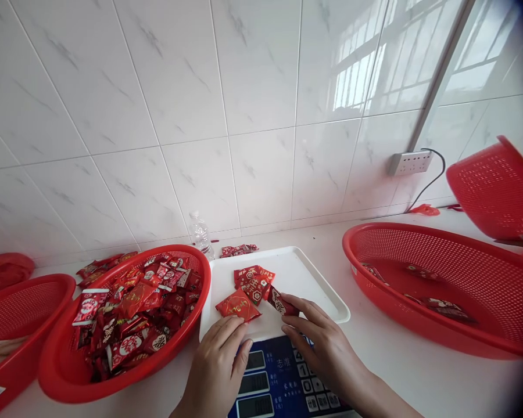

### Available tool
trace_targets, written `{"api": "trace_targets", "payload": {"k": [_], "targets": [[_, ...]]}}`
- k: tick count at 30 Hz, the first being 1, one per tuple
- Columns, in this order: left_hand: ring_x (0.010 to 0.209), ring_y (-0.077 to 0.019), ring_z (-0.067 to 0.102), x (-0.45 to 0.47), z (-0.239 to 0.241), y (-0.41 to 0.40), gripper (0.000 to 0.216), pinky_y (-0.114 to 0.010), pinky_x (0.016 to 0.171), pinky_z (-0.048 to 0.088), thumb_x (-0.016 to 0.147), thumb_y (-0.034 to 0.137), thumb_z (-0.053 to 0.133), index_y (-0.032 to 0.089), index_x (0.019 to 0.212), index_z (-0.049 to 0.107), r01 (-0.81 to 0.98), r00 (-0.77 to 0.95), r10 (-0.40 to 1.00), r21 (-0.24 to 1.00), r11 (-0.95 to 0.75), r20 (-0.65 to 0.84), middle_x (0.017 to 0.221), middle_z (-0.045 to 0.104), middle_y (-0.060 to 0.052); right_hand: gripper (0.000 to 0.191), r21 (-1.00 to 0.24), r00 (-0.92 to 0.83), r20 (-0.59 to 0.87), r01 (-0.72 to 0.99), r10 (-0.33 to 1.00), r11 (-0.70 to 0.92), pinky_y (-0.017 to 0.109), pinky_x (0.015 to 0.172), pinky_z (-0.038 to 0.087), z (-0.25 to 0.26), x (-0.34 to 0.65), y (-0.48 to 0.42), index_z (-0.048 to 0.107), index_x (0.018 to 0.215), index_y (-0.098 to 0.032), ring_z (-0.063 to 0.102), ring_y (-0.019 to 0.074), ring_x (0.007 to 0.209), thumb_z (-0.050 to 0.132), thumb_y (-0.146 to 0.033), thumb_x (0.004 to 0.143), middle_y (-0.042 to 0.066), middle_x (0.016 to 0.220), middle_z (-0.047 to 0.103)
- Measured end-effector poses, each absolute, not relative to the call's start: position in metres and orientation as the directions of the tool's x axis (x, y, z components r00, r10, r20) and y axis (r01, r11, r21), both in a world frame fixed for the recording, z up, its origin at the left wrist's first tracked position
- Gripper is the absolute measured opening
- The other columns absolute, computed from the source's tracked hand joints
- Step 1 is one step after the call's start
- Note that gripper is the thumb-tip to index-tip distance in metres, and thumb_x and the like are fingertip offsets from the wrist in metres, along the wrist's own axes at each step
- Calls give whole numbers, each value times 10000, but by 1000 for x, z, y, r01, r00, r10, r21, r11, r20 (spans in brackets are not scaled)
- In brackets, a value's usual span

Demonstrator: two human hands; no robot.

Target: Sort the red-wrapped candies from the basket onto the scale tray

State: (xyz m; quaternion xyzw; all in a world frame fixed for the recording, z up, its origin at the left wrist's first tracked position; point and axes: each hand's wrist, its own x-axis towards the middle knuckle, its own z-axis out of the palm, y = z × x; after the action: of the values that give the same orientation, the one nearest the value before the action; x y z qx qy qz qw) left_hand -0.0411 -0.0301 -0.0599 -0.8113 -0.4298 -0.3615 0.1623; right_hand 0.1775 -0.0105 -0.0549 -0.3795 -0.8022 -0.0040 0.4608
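Observation:
A white weighing tray [326,285] on a blue digital scale [283,377] lies in front of me. Several red snack packets [253,284] are on the tray. My right hand [326,342] pinches a dark red snack packet [281,302] between thumb and fingers above the tray. At the tray's front edge, my left hand [222,360] has its thumb apart from its fingers. Its fingertips reach the lower edge of a bright red packet [239,306]; whether they press on it I cannot tell. My hands partly cover the scale's keys and displays.
On the left stands a red basket [204,290] heaped with packets. Beyond it, another person's hand [2,353] is in a second basket [26,339]. A basket with a few packets [418,232] stands right, under a raised basket [497,186]. Behind the tray are a clear bottle [201,235] and loose packets [239,249].

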Motion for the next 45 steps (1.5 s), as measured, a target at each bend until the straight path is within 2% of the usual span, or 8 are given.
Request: {"api": "trace_targets", "payload": {"k": [11,17,21,27,34,37,40,45], "targets": [[769,-186,683,-46,-55,-30,191,-285,675,566,913,250,474,199,887,656,842,219,629,181,-508,746,857,695,-53,192,-435,-199,757,557,622,708,313,766,592,-63,182,-4,696,896,-237,672,210,946,514,-175,888,86,1106,666],[735,-177,660,-48,-51,-30,228,-273,652,538,924,235,426,216,796,613,831,210,668,230,-507,714,802,663,-35,307,-504,-119,751,532,649,681,329,787,583,-64,181,-2,599,1165,-276,671,200,948,501,-175,892,68,1069,674],[816,-192,672,-51,-49,-33,167,-282,711,552,922,279,446,206,889,593,734,-10,690,473,-486,724,870,682,-64,396,-508,-79,791,467,606,724,285,695,578,-59,182,-6,519,1241,-286,664,167,821,516,-128,877,48,942,660],[823,-220,690,-47,-53,-41,254,-319,667,586,917,432,450,199,874,540,284,-236,854,873,-396,464,940,694,-97,266,-506,-380,759,166,529,846,276,747,557,-46,182,-22,565,1104,-266,639,178,884,505,-126,885,63,911,645],[715,-183,655,-27,-46,-56,313,-283,670,544,876,486,513,192,777,553,-2,-134,946,954,-299,296,825,683,-56,202,-554,-574,596,212,562,805,305,958,464,-41,181,-32,615,1015,-232,468,229,1263,534,-129,862,142,1358,469],[776,-182,641,-25,-45,-59,312,-273,718,523,845,497,563,194,770,572,-40,-35,960,959,-281,279,841,682,-56,236,-618,-618,537,176,575,766,283,892,497,-40,179,-30,573,1086,-229,595,182,1085,494,-128,887,129,1194,593],[822,-211,645,-26,-58,-57,491,-318,733,532,764,613,600,224,1060,551,-68,66,953,954,-293,297,1011,665,-90,129,-686,-524,547,166,653,708,267,760,520,-41,176,-29,565,1000,-244,626,165,870,521,-195,889,70,980,650],[901,-236,647,-26,-79,-50,628,-361,758,552,825,516,588,243,1351,379,214,205,865,841,-497,459,1204,583,-160,90,-767,-332,572,107,750,632,260,654,509,-47,176,-29,568,905,-233,597,162,735,565,-313,865,40,846,630]]}}
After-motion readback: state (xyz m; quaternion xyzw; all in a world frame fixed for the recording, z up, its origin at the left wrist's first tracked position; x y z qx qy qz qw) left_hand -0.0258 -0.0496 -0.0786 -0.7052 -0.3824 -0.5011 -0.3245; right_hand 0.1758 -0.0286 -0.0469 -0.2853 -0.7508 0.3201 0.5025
